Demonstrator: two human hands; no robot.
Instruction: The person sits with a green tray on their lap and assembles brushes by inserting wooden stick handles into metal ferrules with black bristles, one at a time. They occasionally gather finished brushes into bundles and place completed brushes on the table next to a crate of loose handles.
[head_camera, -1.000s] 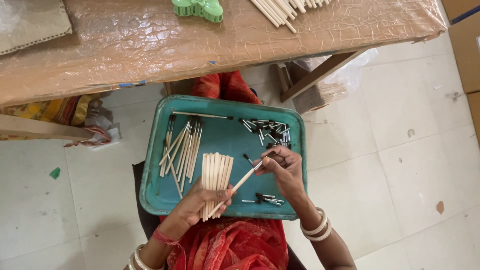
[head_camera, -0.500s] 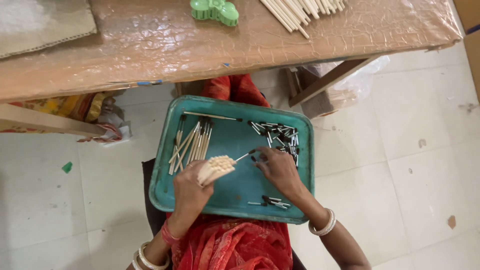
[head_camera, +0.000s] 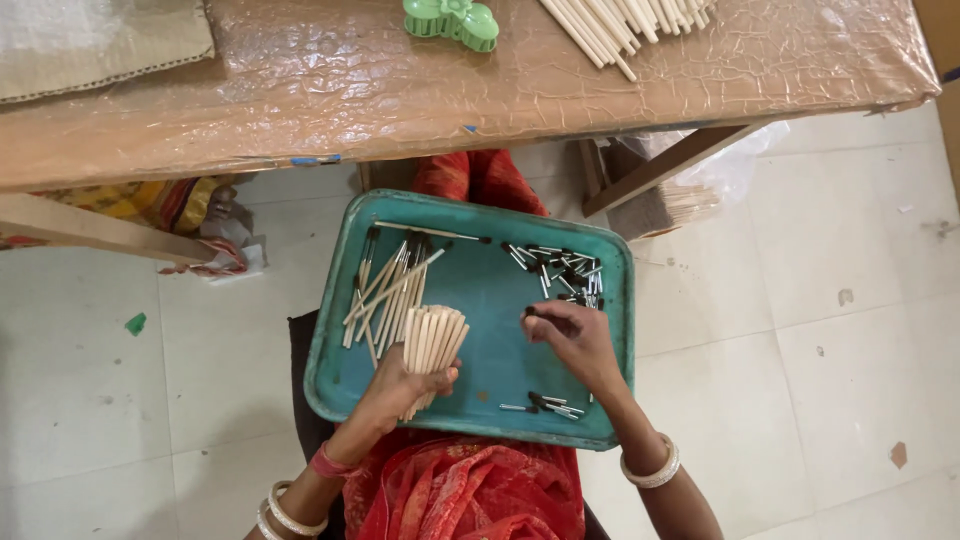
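Observation:
A teal tray (head_camera: 470, 410) rests on my lap. My left hand (head_camera: 395, 385) grips a fanned bundle of pale wooden sticks (head_camera: 432, 340) over the tray's middle. My right hand (head_camera: 570, 335) hovers over the tray's right side, fingers pinched on a small dark metal piece (head_camera: 530, 312). A heap of loose sticks with dark tips (head_camera: 390, 285) lies at the tray's left. A pile of small black and silver pieces (head_camera: 560, 268) sits at the upper right, and a few more (head_camera: 545, 405) lie near the front edge.
A table with a crinkled brown cover (head_camera: 400, 90) stands ahead, with more pale sticks (head_camera: 630, 20) and a green plastic object (head_camera: 452, 20) on it. White tiled floor (head_camera: 820, 330) surrounds me. A wooden table leg (head_camera: 660, 165) slants at the right.
My right hand let go of the single stick it held a second ago and now pinches a small dark piece. The left hand's bundle tipped and settled lower on the tray.

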